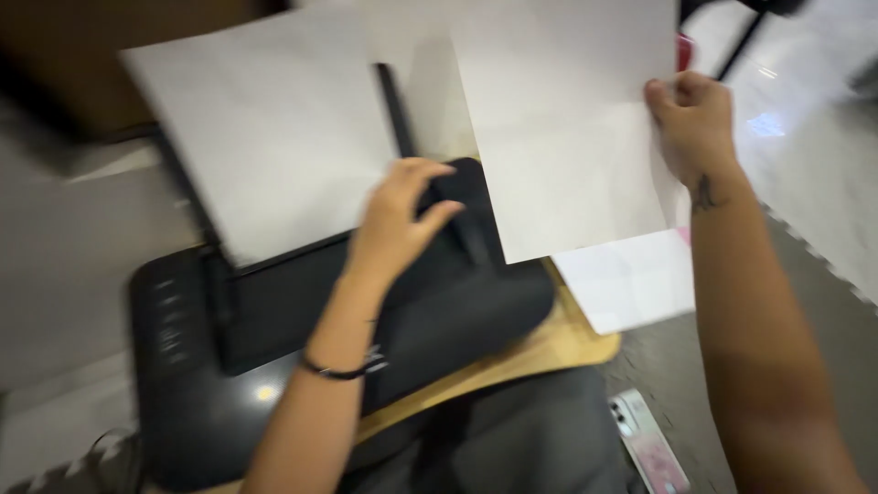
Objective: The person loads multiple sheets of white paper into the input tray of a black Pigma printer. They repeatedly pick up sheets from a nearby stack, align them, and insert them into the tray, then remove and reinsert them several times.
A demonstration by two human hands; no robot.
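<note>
Head view: right hand (695,123) pinches a white sheet (567,137) above the black printer (274,366); left hand (393,224), fingers loosely apart, rests on the printer's top. Best to keep that sheet flat and square to the paper (265,128) standing in the printer's rear tray.

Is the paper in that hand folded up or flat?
Flat: the right hand pinches the white sheet by one edge, fully spread, no creases visible.

No packages, signs or lit screens are showing. A small white printed mark (377,359) is sitting on the front of the black printer (439,320), partly hidden. Pale button markings (167,316) are running in a column along the printer's left edge. A pink-backed phone (647,444) is lying screen-down by the bottom edge.
</note>
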